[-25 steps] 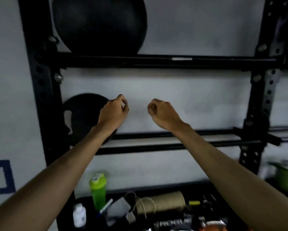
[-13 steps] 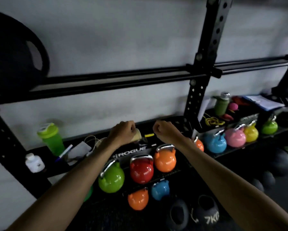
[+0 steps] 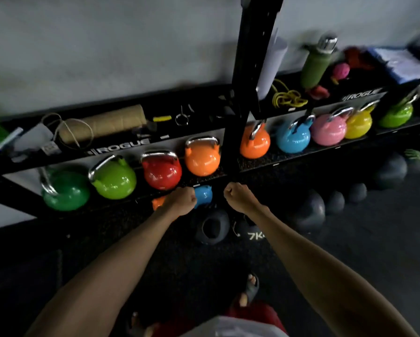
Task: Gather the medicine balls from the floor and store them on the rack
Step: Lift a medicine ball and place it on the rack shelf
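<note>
Several dark medicine balls lie on the floor under the black rack (image 3: 243, 98). One medicine ball (image 3: 212, 229) sits just below my hands, a second marked 7K (image 3: 249, 233) is right of it, and a larger one (image 3: 309, 211) lies further right. Smaller dark balls (image 3: 334, 203) trail off to the right. My left hand (image 3: 183, 199) and my right hand (image 3: 236, 197) are both held out in front of me above the floor balls, fingers curled into fists, holding nothing.
Coloured kettlebells line the low shelf: green (image 3: 113, 177), red (image 3: 161, 170), orange (image 3: 202, 156), blue (image 3: 294, 136), pink (image 3: 328, 128). The shelf behind holds a cardboard roll (image 3: 104, 126), yellow cord (image 3: 288, 98) and a green bottle (image 3: 317, 63). My sandalled foot (image 3: 249, 291) stands on dark floor.
My view has swung down from the upper rack bars to the kettlebell shelf and the floor. Both fists have dropped with it and still hold nothing.
</note>
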`<move>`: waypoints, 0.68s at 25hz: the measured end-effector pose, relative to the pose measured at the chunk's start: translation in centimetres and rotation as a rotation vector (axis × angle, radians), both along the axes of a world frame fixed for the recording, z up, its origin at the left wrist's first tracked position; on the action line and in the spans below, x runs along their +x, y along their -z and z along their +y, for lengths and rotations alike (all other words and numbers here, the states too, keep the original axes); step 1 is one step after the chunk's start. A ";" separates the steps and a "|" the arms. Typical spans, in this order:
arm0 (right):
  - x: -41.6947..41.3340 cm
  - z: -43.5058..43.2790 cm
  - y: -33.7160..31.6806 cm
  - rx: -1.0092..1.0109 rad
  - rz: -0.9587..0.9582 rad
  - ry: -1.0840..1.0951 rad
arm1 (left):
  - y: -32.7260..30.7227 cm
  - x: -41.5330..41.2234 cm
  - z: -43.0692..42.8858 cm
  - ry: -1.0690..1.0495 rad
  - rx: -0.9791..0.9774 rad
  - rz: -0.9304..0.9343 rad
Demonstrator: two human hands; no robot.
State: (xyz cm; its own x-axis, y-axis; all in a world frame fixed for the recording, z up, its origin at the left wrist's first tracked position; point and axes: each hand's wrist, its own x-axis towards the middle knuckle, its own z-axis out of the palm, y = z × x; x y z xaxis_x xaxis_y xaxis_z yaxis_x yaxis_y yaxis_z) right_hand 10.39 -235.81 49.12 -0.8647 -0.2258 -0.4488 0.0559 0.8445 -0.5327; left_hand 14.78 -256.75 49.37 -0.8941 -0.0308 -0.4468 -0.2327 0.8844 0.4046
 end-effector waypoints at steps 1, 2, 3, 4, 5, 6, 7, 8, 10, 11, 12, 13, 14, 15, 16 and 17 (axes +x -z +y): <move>-0.2 1.2 1.3 -0.001 -0.037 -0.015 | 1.4 -0.1 1.5 -0.020 0.014 -0.042; -0.3 2.3 3.0 0.003 -0.086 -0.027 | 2.9 -0.2 2.7 -0.047 0.031 -0.094; -0.4 3.1 4.5 0.011 -0.135 -0.036 | 4.1 -0.1 3.6 -0.069 0.043 -0.139; -0.3 3.7 5.8 0.012 -0.183 -0.041 | 5.2 0.1 4.4 -0.088 0.055 -0.179; -0.3 4.3 7.9 0.019 -0.229 -0.041 | 6.8 0.1 5.0 -0.110 0.068 -0.216; -0.3 4.6 9.8 0.018 -0.261 -0.032 | 8.4 0.1 5.5 -0.133 0.080 -0.252; -0.2 4.7 11.7 0.028 -0.295 -0.028 | 9.9 0.1 5.7 -0.157 0.092 -0.293; 0.0 4.7 13.7 0.046 -0.336 -0.033 | 11.9 0.1 5.8 -0.183 0.101 -0.334; 0.2 4.0 17.6 0.060 -0.424 -0.035 | 16.6 -0.4 5.7 -0.232 0.136 -0.388; 0.1 3.5 19.3 0.066 -0.438 -0.030 | 18.7 -0.8 5.4 -0.256 0.152 -0.409; 0.0 2.9 21.1 0.058 -0.456 -0.005 | 20.6 -1.1 5.2 -0.278 0.170 -0.421; -0.2 2.2 23.5 0.048 -0.483 0.017 | 23.1 -1.6 4.9 -0.301 0.185 -0.430; -0.5 1.4 26.4 0.045 -0.509 0.053 | 25.9 -2.2 4.5 -0.323 0.197 -0.426; -0.7 0.6 29.3 0.036 -0.543 0.097 | 28.6 -2.7 4.1 -0.345 0.208 -0.429; -1.0 -0.2 32.4 0.025 -0.563 0.130 | 31.5 -2.9 3.6 -0.373 0.226 -0.435; -1.2 -1.2 35.3 0.005 -0.575 0.160 | 34.4 -3.0 3.0 -0.400 0.247 -0.442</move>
State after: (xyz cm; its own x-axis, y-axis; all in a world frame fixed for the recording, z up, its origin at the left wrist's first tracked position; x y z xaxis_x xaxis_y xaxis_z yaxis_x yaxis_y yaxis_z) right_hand 9.23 -237.03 13.83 -0.5060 -0.1094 -0.8556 0.4611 0.8040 -0.3755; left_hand 11.81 -253.72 14.99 -0.5646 -0.1728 -0.8071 -0.7168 0.5874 0.3756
